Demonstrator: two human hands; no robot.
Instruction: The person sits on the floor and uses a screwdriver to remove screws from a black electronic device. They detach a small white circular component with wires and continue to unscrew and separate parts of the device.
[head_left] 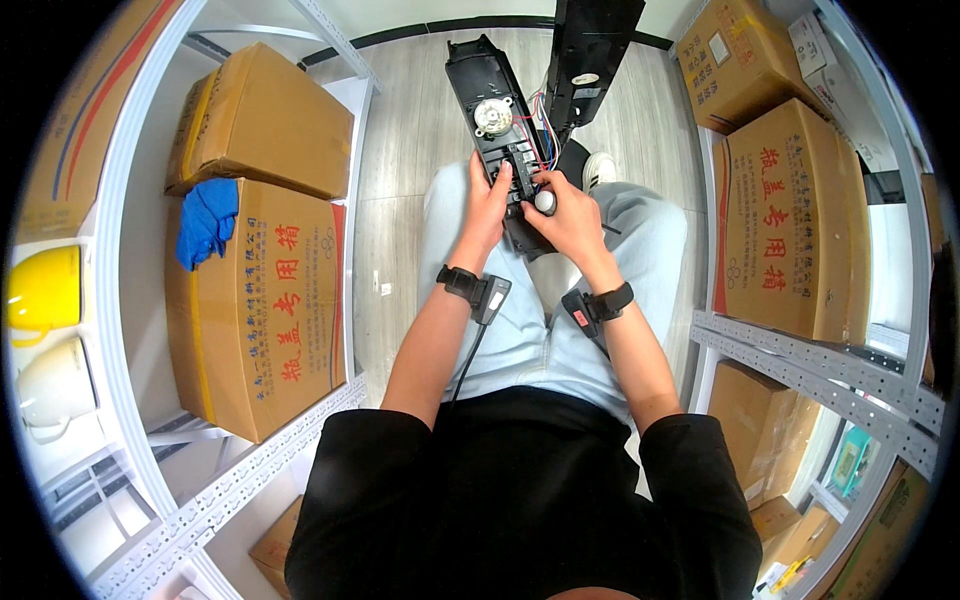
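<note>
A long black plastic housing [482, 80] lies across my knees, its inside facing up. It holds a round silver dial part [493, 116] and coloured wires [538, 128]. A second black panel [590, 50] stands tilted beside it on the right. My left hand [490, 205] presses its fingers on the switch block in the housing's near end. My right hand [568, 215] grips the same end and pinches a small white knob [545, 201]. Both wrists wear black bands with small devices.
White metal shelving flanks me on both sides. The left shelf carries cardboard boxes [255, 310], a blue cloth [207, 222], a yellow helmet [42, 290] and a white helmet [52, 388]. The right shelves hold more cardboard boxes [790, 220]. Grey plank floor lies ahead.
</note>
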